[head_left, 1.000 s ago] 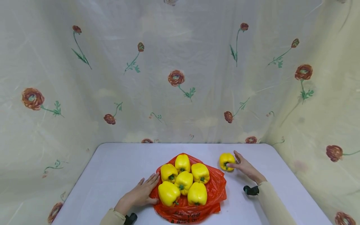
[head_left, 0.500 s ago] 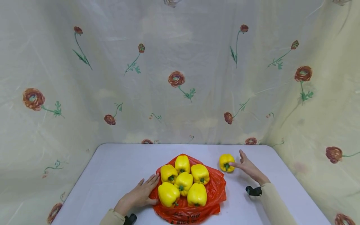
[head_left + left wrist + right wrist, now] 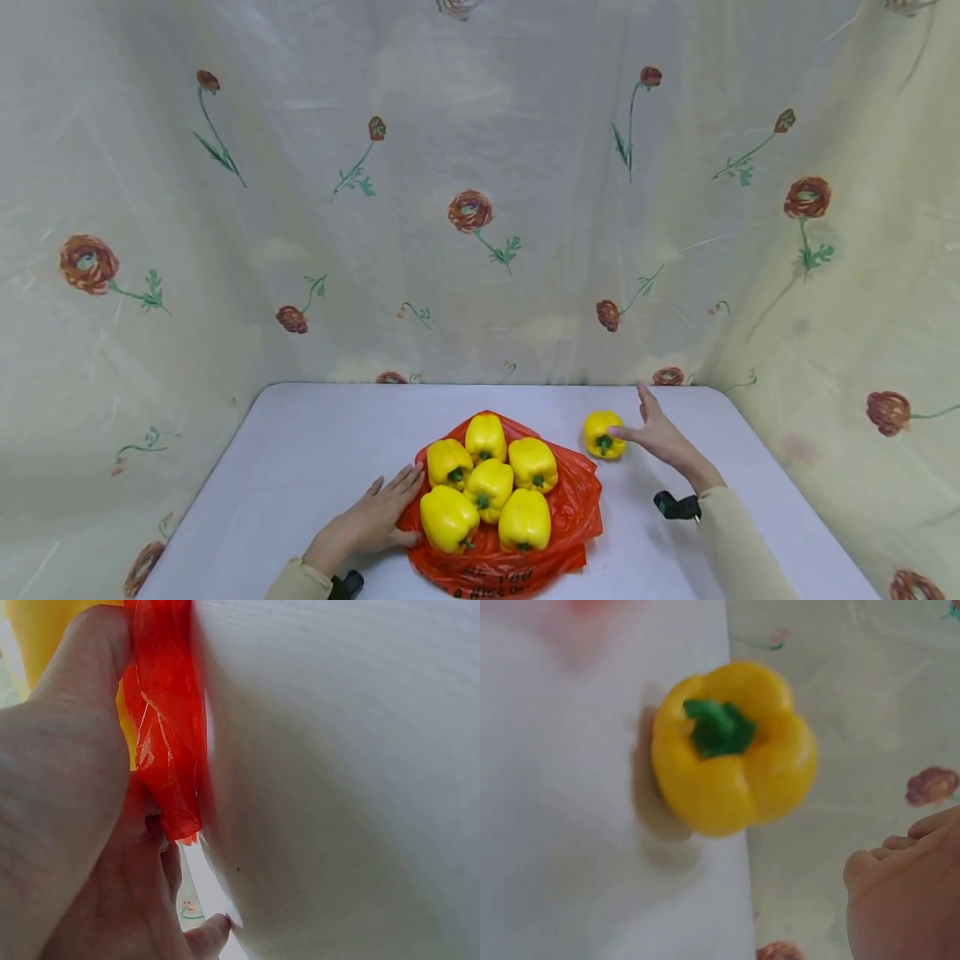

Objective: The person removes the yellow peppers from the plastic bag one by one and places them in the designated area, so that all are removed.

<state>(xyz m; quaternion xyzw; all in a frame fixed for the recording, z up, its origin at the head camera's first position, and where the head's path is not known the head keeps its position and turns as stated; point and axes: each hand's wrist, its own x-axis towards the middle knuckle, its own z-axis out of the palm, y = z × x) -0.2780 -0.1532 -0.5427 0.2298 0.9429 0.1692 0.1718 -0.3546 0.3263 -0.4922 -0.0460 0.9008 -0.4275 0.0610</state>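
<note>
Right hand [image 3: 663, 440] backed off slightly, fingers spread, beside one yellow pepper [image 3: 596, 433] near the tabletop [image 3: 337, 433]'s far edge; left hand [image 3: 378, 512], fingers straight, touches the red bag [image 3: 577, 492] under six others [image 3: 491, 483].

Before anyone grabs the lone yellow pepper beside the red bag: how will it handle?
The lone yellow pepper may roll if nudged: it's rounded and lies on its side, green stem towards the person. Probably fairly stiff, since its plump lobes show no dents. Possibly a bit slippery, given the shiny surface.
</note>
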